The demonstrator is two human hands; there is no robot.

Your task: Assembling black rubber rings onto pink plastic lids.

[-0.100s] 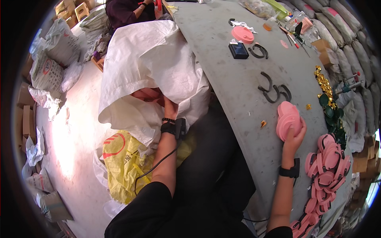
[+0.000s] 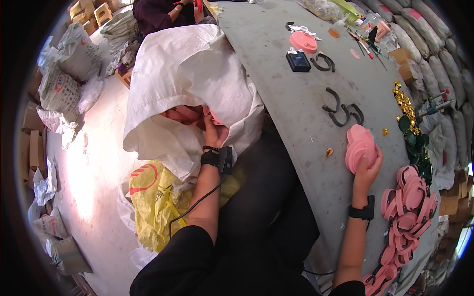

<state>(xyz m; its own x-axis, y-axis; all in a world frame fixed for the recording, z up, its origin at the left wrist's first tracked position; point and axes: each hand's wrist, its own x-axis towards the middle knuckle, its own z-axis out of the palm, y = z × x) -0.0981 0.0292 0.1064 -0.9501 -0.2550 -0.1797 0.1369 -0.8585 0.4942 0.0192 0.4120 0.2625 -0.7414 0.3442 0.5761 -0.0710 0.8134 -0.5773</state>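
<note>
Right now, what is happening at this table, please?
A person sits at a grey table. The left hand reaches into a big white sack that holds pink pieces. The right hand steadies a stack of pink discs on the table. More pink parts lie piled to the right, and black curved pieces lie farther out.

Grey table point(image 2: 296, 123) with pink discs point(image 2: 359, 148), black hooks point(image 2: 340, 111), dark box point(image 2: 298, 61)
</note>
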